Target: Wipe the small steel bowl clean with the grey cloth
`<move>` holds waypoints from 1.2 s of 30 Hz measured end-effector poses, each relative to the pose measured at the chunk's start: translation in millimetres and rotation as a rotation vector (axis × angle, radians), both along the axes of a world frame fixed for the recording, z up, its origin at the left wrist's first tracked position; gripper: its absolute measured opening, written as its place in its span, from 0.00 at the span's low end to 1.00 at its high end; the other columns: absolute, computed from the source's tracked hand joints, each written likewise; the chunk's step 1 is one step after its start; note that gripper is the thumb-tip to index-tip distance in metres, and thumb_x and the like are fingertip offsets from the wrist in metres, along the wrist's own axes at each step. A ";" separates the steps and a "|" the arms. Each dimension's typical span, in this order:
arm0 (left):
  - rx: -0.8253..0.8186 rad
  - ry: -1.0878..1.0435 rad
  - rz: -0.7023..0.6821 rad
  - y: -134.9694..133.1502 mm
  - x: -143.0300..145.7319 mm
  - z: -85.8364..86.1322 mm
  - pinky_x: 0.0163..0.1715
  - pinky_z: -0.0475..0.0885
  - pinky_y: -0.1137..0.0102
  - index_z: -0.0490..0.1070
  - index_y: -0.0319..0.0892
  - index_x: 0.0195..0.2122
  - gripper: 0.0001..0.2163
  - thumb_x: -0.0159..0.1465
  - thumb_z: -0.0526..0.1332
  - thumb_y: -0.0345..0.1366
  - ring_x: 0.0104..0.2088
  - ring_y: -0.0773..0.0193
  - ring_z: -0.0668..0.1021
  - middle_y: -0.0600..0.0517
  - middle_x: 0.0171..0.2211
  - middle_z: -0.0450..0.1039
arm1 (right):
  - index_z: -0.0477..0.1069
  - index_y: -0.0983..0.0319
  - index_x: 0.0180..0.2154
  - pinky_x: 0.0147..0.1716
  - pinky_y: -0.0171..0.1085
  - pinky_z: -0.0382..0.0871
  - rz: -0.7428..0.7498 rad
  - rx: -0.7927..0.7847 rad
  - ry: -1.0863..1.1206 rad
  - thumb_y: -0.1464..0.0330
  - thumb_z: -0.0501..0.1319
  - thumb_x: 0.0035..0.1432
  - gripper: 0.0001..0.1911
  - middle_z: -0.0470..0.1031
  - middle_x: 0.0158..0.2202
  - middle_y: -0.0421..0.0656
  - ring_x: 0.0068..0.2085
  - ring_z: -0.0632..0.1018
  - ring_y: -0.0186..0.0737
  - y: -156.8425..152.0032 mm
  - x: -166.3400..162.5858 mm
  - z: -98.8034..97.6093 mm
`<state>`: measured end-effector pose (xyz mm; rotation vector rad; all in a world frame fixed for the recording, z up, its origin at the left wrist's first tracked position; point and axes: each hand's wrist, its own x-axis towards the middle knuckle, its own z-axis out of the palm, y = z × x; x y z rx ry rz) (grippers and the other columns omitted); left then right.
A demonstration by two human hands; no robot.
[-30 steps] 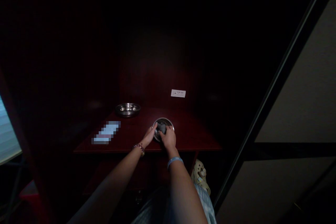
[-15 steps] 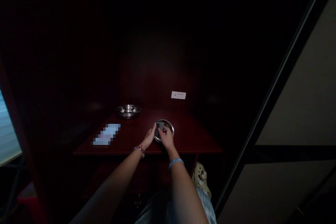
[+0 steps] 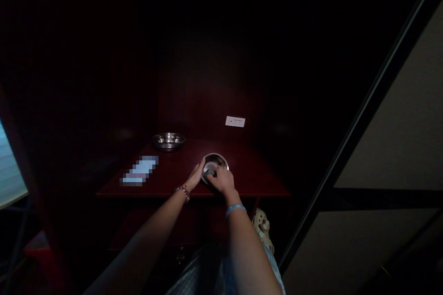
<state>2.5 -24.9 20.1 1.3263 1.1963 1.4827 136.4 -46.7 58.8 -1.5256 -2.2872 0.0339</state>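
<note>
A shiny metal bowl sits near the front edge of the dark red wooden tabletop, tilted a little. My left hand holds it by the left side of its rim, with a beaded bracelet at the wrist. Inside the bowl, my right hand grips a small grey cloth and presses it on the lower inner wall. Fingers hide most of the cloth. Around my right wrist is a light blue band.
Several nested metal bowls stand at the back left of the tabletop. A pixelated light rectangle lies in front of them. A white socket panel is on the back wall. Below right shows a beige clog; a red container is lower left.
My right hand has moved the cloth down, from the upper left of the bowl to its lower inside. My left hand stays at the rim. The view has tipped slightly.
</note>
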 end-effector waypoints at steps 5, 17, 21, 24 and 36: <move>0.011 0.037 -0.012 -2.1 0.4 1.4 0.54 0.63 0.65 0.73 0.36 0.45 0.31 0.59 0.48 0.58 0.49 0.55 0.75 0.43 0.44 0.77 | 0.75 0.65 0.43 0.53 0.47 0.52 -0.151 0.128 -0.109 0.63 0.54 0.55 0.19 0.73 0.48 0.53 0.54 0.66 0.51 -9.7 -8.7 6.2; 0.019 -0.004 -0.017 -0.3 1.8 -0.6 0.55 0.62 0.65 0.74 0.36 0.44 0.29 0.59 0.48 0.57 0.49 0.55 0.75 0.44 0.45 0.77 | 0.67 0.65 0.50 0.47 0.44 0.62 -0.203 0.073 0.052 0.67 0.54 0.57 0.19 0.71 0.49 0.55 0.53 0.68 0.52 -7.3 -16.2 -2.3; -0.019 -0.026 0.039 1.2 1.6 -2.9 0.55 0.62 0.64 0.73 0.36 0.45 0.29 0.59 0.50 0.57 0.50 0.55 0.74 0.43 0.46 0.76 | 0.58 0.64 0.56 0.41 0.40 0.66 -0.190 -0.081 0.204 0.65 0.53 0.58 0.24 0.74 0.44 0.53 0.46 0.75 0.47 -3.9 -13.0 -4.3; -0.012 -0.019 0.021 1.0 1.2 -3.0 0.55 0.62 0.64 0.73 0.36 0.45 0.30 0.58 0.50 0.58 0.50 0.55 0.74 0.43 0.47 0.75 | 0.55 0.65 0.55 0.42 0.37 0.67 -0.128 -0.125 0.390 0.66 0.53 0.59 0.23 0.74 0.44 0.52 0.44 0.77 0.44 1.8 -10.1 -8.6; -0.012 -0.016 0.007 -0.1 0.9 -1.2 0.54 0.64 0.66 0.73 0.36 0.45 0.29 0.58 0.50 0.58 0.49 0.56 0.75 0.43 0.47 0.76 | 0.64 0.61 0.45 0.48 0.38 0.65 -0.029 0.000 0.431 0.66 0.52 0.59 0.12 0.70 0.46 0.48 0.48 0.72 0.41 9.0 -8.9 -15.8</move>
